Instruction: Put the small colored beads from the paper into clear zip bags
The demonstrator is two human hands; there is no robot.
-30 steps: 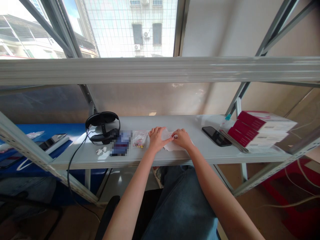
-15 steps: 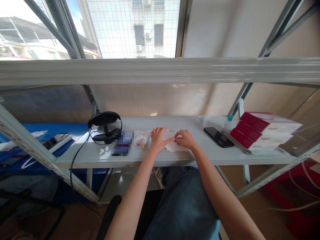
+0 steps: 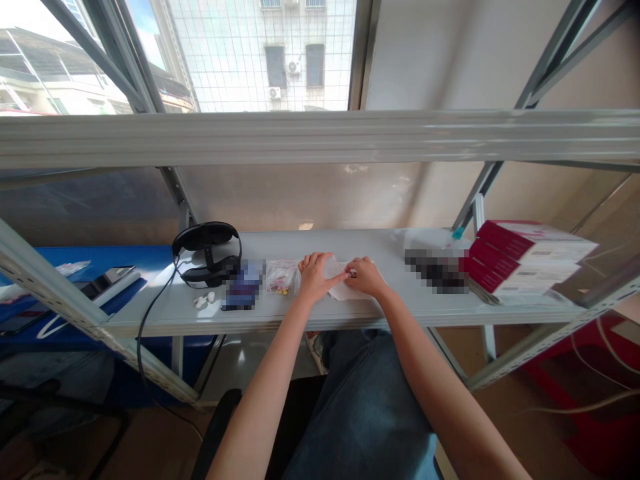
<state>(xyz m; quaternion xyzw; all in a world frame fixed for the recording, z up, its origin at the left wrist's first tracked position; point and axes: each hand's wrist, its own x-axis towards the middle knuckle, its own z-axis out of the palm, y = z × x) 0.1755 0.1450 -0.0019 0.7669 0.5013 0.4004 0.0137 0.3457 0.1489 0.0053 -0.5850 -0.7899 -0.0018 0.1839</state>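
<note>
A white sheet (image 3: pixel 347 292), possibly paper, lies on the grey shelf top under and between both hands. My left hand (image 3: pixel 315 275) rests at its left side, fingers spread and the thumb stretched right toward the other hand. Over the sheet's right part, my right hand (image 3: pixel 369 276) has its fingertips pinched together. A tiny dark and white patch shows at those fingertips, too small to name. Just left of my left hand is a clear plastic bag (image 3: pixel 280 277) with small red, white and yellow pieces in it.
Left of the bag are a pixelated blue item (image 3: pixel 245 285), white earbuds (image 3: pixel 204 300) and a black headset (image 3: pixel 207 257) with a cable. Red and white boxes (image 3: pixel 525 257) are stacked at the right, near a pixelated dark item (image 3: pixel 440 270). A metal beam (image 3: pixel 320 139) crosses above.
The camera view has shifted slightly, so everything sits a little further left and up. My right fingertips have moved slightly at the sheet. My left hand keeps nearly the same pose.
</note>
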